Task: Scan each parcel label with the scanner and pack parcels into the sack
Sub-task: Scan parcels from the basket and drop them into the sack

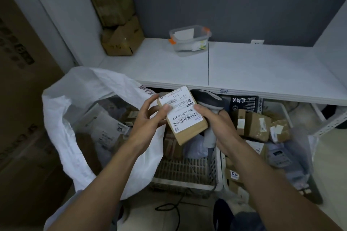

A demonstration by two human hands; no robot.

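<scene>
A small brown cardboard parcel (185, 116) with a white barcode label facing up is held in front of me. My left hand (148, 116) grips its left end, thumb on the label. My right hand (216, 120) touches the parcel's right edge with the thumb while its fingers wrap the grey handle of the scanner (209, 102), whose dark head sticks up behind the parcel. The white woven sack (75, 99) stands open at the left, with several labelled parcels inside.
A white slatted crate (185, 172) sits below my hands; a second crate on the right holds several brown parcels (258, 125). A white shelf (244, 67) carries a clear plastic tub (189, 40) and stacked cardboard boxes (120, 41). A black cable (169, 207) lies on the floor.
</scene>
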